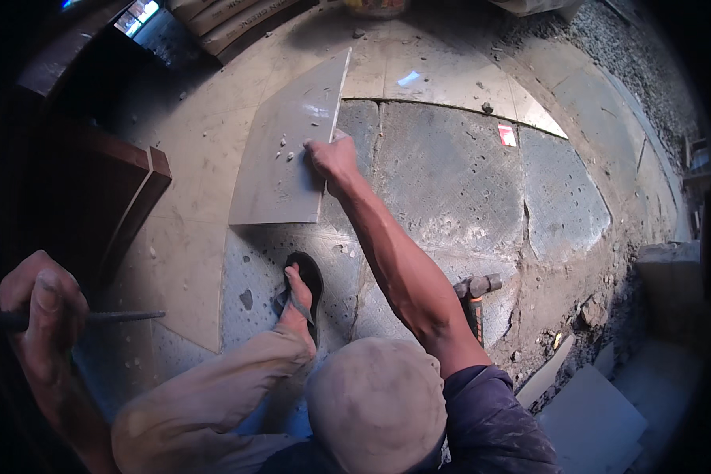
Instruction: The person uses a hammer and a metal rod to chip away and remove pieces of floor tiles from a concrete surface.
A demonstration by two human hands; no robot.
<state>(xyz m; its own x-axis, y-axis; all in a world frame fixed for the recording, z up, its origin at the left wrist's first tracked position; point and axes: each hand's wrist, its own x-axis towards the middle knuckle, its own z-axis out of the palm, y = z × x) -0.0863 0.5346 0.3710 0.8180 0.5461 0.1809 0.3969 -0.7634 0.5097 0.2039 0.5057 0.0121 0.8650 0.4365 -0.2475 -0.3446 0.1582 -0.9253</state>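
My right hand [334,162] grips the right edge of a large grey floor tile [280,118], thumb on top. That edge is raised off the floor, and small crumbs of rubble lie on the tile's face. At the far left, my left hand [43,300] is closed round a dark metal rod [126,317] that tapers to a point, like a chisel. Its other end fades into shadow. A hammer [475,296] with a black and orange handle lies on the floor beside my right forearm. Past the tile's right edge is bare, pitted grey bedding [450,174].
A foot in a dark sandal [299,304] stands below the tile. Dark wooden furniture [138,186] is at left, cartons [237,20] at the back. Broken tile pieces [592,419] lie lower right, gravel [636,59] upper right. A red and white packet [507,135] rests on the bedding.
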